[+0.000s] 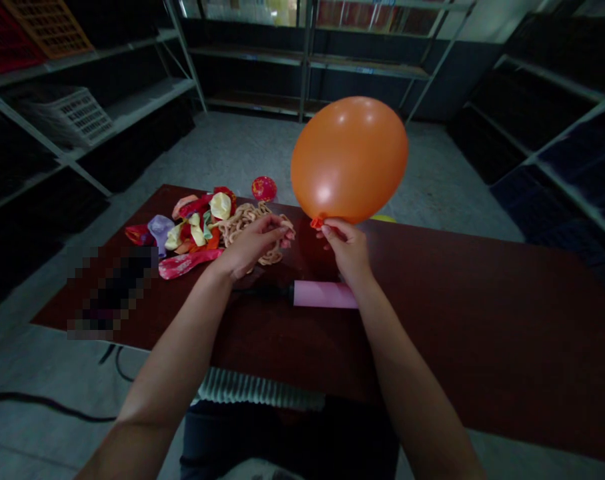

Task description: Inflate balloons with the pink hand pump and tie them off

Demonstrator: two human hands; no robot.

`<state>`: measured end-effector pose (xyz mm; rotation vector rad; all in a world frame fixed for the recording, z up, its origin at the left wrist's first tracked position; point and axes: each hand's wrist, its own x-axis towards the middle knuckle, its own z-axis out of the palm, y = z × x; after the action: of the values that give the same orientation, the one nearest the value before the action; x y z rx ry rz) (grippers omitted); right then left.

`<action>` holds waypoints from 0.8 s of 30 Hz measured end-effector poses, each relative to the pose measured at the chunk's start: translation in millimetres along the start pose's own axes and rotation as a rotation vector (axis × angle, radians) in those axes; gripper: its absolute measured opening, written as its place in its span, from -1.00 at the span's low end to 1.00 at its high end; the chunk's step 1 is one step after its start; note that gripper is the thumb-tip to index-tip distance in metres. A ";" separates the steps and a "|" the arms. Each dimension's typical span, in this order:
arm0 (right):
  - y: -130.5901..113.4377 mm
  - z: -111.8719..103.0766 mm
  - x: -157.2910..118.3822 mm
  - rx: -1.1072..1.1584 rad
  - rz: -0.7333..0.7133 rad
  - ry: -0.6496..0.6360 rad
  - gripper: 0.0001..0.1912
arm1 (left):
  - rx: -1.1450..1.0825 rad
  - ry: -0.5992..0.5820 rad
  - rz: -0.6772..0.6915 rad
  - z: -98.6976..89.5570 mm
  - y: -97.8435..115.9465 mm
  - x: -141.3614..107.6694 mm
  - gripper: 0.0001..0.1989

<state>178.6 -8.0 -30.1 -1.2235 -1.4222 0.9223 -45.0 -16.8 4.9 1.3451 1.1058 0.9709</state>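
Note:
An inflated orange balloon (349, 157) stands up from my right hand (349, 247), whose thumb and fingers pinch its neck. To the left, my left hand (259, 243) is closed, its thumb pressed to the fingers, over the edge of a heap of beige cord (242, 223). What those fingers hold, if anything, I cannot make out. Below the hands a pink hand pump (322, 294) lies on its side, its right end hidden by my right forearm. Several uninflated balloons (197, 230) in mixed colours are piled left of the cord.
A dark brown table (482, 313) carries these things. A small red patterned balloon (264, 189) is at the table's far edge. A blurred dark object (119, 290) lies at the table's left. Metal shelves (252, 57) stand behind and on both sides; a black cable (47, 401) crosses the floor.

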 end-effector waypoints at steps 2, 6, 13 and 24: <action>1.7 0.9 1.3 0.007 -0.004 -0.006 -0.67 | -0.022 0.026 -0.060 -1.3 -2.4 1.6 -0.93; 3.8 2.7 3.7 0.004 -0.010 -0.014 -0.65 | 0.133 0.157 -0.037 -4.4 -3.9 7.9 -0.76; -1.9 5.5 3.5 0.075 0.014 -0.014 -0.67 | 0.663 0.098 0.345 0.8 32.1 20.4 -0.68; -6.9 4.1 -3.9 -0.175 -0.071 -0.078 -0.72 | 0.658 0.083 0.670 26.2 32.4 4.8 -0.84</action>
<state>173.1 -13.0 -25.1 -1.2677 -1.6268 0.8178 -15.9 -17.5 35.0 2.3245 1.0993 1.1898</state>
